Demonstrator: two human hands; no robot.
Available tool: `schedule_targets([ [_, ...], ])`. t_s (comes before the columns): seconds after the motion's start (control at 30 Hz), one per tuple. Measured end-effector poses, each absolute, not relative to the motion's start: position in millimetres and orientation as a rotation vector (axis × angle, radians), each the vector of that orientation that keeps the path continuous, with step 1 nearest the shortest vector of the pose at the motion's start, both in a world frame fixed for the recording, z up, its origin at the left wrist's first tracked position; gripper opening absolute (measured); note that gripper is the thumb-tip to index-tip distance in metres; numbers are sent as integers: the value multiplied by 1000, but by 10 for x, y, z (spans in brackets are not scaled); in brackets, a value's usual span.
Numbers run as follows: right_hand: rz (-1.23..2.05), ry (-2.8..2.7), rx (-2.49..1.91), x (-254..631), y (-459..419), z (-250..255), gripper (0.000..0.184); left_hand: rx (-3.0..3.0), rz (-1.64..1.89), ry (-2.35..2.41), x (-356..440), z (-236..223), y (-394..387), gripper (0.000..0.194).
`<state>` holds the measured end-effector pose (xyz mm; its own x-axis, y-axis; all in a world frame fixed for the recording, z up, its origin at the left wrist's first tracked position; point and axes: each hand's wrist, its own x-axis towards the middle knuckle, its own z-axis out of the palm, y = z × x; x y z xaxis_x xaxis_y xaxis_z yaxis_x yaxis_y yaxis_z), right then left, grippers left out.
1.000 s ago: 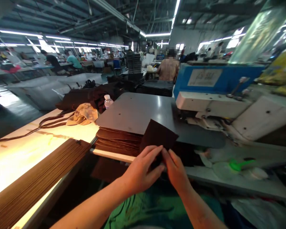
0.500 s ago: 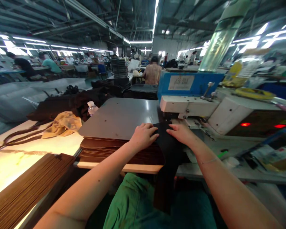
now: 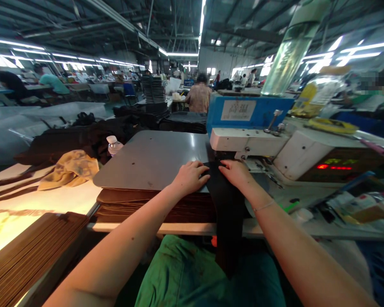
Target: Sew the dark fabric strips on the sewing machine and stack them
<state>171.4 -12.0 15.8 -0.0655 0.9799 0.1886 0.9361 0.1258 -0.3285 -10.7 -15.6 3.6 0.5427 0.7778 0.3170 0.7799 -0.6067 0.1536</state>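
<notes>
A long black fabric strip (image 3: 226, 196) runs from the sewing machine (image 3: 248, 140) over the table edge and hangs down onto my lap. My left hand (image 3: 192, 175) rests at the strip's left edge, above the grey plate, its bent fingers and thumb closed on the cloth. Against the right part of the strip, just in front of the machine head, my right hand (image 3: 235, 171) has its fingertips closed on the fabric. Between the two hands a stretch of black cloth shows. The needle area is too dark to make out.
The grey plate (image 3: 153, 162) lies on a stack of brown fabric pieces (image 3: 147, 207). Left of it are a small bottle (image 3: 114, 146), a yellow cloth (image 3: 69, 169) and a bundle of brown strips (image 3: 35, 256). A blue box (image 3: 249, 108) stands behind the machine head. A person (image 3: 199, 94) sits ahead.
The fabric strip lies flatter and its hanging end has shifted right. Both hands remain close to the machine head. Green and red digits now show on the machine's panel. The camera has turned slightly right.
</notes>
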Motion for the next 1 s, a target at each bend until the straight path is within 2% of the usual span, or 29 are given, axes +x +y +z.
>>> schedule_targets([
  [0.33,-122,-2370,-1932,1637,-162,250,36,-2776,-557,-1383,-83,51,-131,35],
  [1.0,-235,-2314,-1882,1670,-126,163,37,-2772,-516,-1401,-42,47,-14,36],
])
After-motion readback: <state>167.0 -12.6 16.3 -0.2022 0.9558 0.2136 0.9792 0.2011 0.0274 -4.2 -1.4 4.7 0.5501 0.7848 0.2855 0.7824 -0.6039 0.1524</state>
